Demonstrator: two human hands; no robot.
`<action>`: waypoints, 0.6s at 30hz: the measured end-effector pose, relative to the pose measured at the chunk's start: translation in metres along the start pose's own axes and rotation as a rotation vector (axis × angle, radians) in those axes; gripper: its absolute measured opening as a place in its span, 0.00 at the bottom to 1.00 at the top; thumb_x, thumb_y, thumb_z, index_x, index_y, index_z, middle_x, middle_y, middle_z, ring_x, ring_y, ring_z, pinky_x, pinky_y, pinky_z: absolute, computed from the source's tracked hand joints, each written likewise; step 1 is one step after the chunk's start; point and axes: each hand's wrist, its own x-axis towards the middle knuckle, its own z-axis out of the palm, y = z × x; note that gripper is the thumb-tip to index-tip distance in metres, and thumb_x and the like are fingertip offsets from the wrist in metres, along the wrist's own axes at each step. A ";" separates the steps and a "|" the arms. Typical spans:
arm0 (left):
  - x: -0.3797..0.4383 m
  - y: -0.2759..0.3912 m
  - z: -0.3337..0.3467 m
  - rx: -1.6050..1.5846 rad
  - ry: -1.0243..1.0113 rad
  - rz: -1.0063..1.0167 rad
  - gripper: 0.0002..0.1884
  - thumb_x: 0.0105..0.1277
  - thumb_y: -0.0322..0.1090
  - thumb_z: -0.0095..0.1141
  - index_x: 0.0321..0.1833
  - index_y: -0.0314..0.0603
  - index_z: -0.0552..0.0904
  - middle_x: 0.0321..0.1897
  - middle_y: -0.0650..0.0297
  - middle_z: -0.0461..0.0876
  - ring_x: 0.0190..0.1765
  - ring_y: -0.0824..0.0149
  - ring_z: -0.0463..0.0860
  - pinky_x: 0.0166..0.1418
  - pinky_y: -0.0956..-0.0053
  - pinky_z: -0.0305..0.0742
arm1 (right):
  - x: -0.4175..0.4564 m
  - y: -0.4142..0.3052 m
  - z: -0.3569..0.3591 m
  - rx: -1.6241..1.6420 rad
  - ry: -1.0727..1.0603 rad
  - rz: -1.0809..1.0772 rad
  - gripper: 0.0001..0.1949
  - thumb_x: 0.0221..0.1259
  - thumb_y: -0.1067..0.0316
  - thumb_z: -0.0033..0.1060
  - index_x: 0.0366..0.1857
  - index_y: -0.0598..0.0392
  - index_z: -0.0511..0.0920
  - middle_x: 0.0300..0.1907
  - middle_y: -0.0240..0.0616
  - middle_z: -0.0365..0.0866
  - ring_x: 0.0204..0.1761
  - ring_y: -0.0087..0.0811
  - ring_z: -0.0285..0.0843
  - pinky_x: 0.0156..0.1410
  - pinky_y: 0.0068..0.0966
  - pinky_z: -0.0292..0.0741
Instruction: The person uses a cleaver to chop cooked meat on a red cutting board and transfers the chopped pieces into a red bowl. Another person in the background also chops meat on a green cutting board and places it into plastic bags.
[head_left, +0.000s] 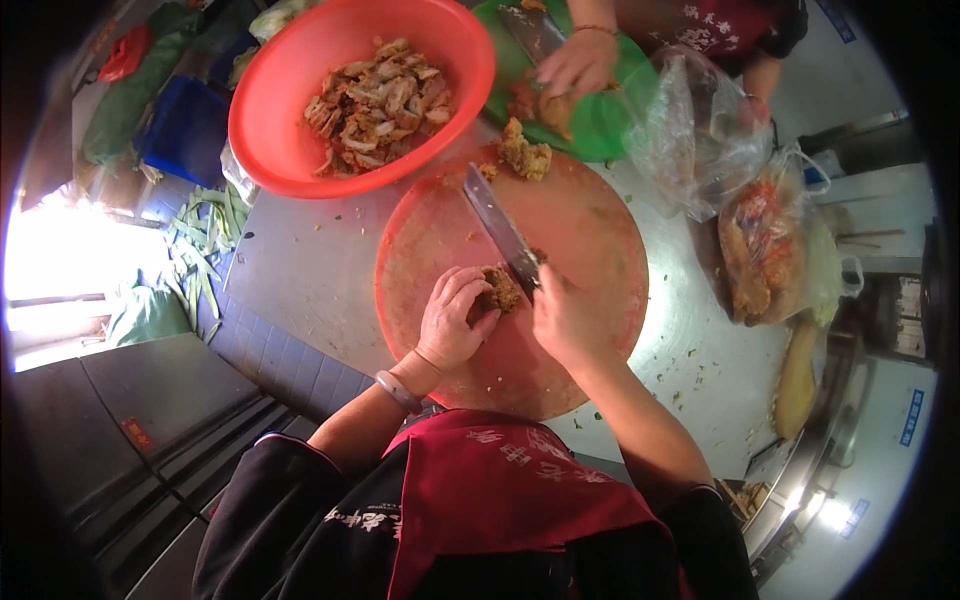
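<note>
My left hand (455, 315) grips a brown, crumbly-coated piece of food (504, 289), maybe fried meat, against a round reddish cutting board (585, 217). Just right of that piece is a cleaver (499, 217), its handle in my right hand (566, 319). The blade points away from me and to the left, and its lower end is beside the food; whether they touch I cannot tell. Another coated piece (526, 150) lies at the board's far edge, with small crumbs around it.
A red plastic basin (255, 120) of sliced food (379, 112) stands far left. Across from me a co-worker's hand (581, 64) presses food on a green board (630, 105) beside another cleaver (532, 30). Plastic bags (697, 135), one holding food (757, 247), sit on the metal table (315, 277).
</note>
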 end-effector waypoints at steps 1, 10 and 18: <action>-0.001 0.000 0.001 -0.015 0.008 -0.008 0.21 0.47 0.28 0.69 0.47 0.38 0.80 0.52 0.53 0.77 0.58 0.45 0.75 0.63 0.55 0.72 | -0.010 0.004 -0.005 -0.003 0.037 -0.031 0.13 0.64 0.71 0.50 0.50 0.60 0.68 0.29 0.55 0.80 0.27 0.56 0.80 0.29 0.47 0.76; -0.003 0.001 0.001 0.006 -0.024 -0.032 0.20 0.50 0.30 0.68 0.47 0.37 0.81 0.55 0.54 0.77 0.60 0.46 0.74 0.64 0.55 0.73 | -0.041 -0.016 -0.039 0.067 -0.161 0.074 0.13 0.62 0.75 0.53 0.49 0.62 0.69 0.28 0.55 0.80 0.27 0.57 0.80 0.32 0.47 0.76; -0.005 0.000 0.002 0.025 -0.056 -0.028 0.21 0.50 0.29 0.69 0.49 0.38 0.81 0.55 0.54 0.77 0.61 0.45 0.73 0.64 0.56 0.73 | -0.004 0.001 -0.009 0.019 -0.229 0.144 0.16 0.63 0.69 0.56 0.52 0.61 0.69 0.23 0.54 0.79 0.27 0.57 0.79 0.32 0.49 0.74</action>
